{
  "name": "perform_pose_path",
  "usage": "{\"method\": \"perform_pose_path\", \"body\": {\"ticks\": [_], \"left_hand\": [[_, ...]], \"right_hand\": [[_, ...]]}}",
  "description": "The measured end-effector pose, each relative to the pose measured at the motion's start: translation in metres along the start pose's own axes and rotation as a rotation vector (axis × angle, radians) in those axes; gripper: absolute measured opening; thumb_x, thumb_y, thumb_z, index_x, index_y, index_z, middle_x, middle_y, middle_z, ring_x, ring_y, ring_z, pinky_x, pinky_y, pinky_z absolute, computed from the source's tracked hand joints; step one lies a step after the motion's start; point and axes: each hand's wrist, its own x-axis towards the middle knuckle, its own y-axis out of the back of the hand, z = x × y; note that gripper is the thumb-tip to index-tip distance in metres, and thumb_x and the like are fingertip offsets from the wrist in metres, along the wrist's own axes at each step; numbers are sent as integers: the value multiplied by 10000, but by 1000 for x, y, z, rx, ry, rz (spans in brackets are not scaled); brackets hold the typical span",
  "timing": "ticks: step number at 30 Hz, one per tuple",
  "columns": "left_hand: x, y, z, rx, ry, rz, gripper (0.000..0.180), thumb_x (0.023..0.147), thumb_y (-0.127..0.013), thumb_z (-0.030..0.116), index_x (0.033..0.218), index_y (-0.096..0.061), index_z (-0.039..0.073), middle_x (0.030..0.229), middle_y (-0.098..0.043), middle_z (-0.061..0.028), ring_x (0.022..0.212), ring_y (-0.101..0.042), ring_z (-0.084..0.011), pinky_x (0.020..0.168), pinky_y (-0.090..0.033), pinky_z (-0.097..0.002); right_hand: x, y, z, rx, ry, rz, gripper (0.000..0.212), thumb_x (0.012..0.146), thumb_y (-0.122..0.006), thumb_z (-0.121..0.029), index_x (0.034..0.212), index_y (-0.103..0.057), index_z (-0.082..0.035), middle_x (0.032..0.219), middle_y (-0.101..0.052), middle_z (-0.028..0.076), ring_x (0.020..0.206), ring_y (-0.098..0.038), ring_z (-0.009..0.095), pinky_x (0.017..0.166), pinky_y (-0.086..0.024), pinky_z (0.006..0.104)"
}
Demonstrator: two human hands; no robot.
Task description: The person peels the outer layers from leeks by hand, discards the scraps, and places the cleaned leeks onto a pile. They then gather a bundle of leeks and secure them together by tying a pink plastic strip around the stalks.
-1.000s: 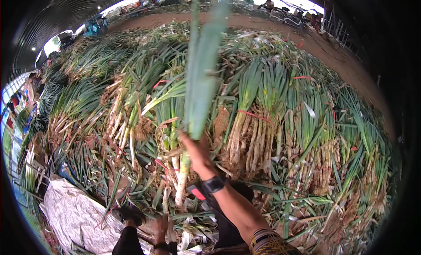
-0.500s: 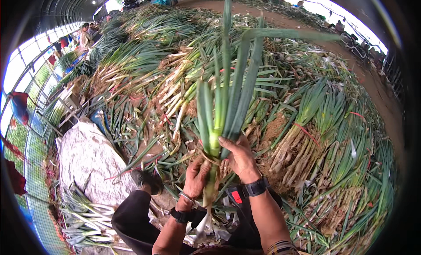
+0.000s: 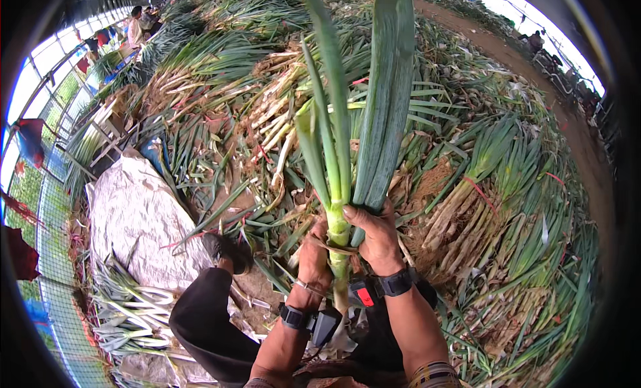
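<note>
Upright in front of me stands a large green onion [image 3: 340,233], its long green leaves [image 3: 386,101] fanning upward and its pale lower stalk running down between my wrists. My left hand [image 3: 316,260] is closed on the stalk from the left side, its fingers partly hidden. From the right, my right hand [image 3: 380,244] grips the base of a broad leaf, with the thumb pressed on the stalk where the leaves branch. A brownish strip of outer skin hangs across the stalk between both hands. The root end is out of clear sight below.
Tied bundles of green onions [image 3: 481,164] lie on the right, and heaps [image 3: 234,71] spread ahead. Left of my leg is a white woven sheet [image 3: 137,221], with trimmed green onions [image 3: 137,321] beside it. Netting [image 3: 57,268] lines the far left. People [image 3: 135,29] are in the distance.
The green onion now stands closer, its leaf tips passing out of the top of the picture. Both hands stay on it; the right-hand leaf has spread away from the inner leaves.
</note>
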Motion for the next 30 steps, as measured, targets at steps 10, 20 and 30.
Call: {"method": "perform_pose_path", "body": {"ticks": [10, 20, 30], "left_hand": [[4, 209, -48, 1249, -376, 94, 655, 707, -667, 128, 1269, -343, 33, 1219, -418, -219, 1029, -480, -368, 810, -434, -421], [15, 13, 4, 940, -810, 52, 329, 804, -614, 143, 1074, -454, 43, 768, -592, -130, 677, -582, -192, 587, -460, -293], [7, 17, -18, 484, -306, -58, 320, 930, -418, 265, 1009, -553, -14, 806, -568, 13, 681, -495, -65, 587, -405, -209]], "right_hand": [[17, 15, -7, 156, -50, 253, 528, 759, -667, -140, 1210, -411, -45, 1118, -517, 118, 964, -527, 205, 824, -431, 354], [10, -2, -6, -55, 93, -68, 653, 776, -631, -163, 1294, -242, -87, 1217, -418, 140, 1085, -428, 216, 922, -348, 371], [2, -4, 10, -100, -137, 136, 275, 761, -675, -159, 990, -606, -22, 932, -629, 66, 856, -566, 95, 717, -440, 245]]}}
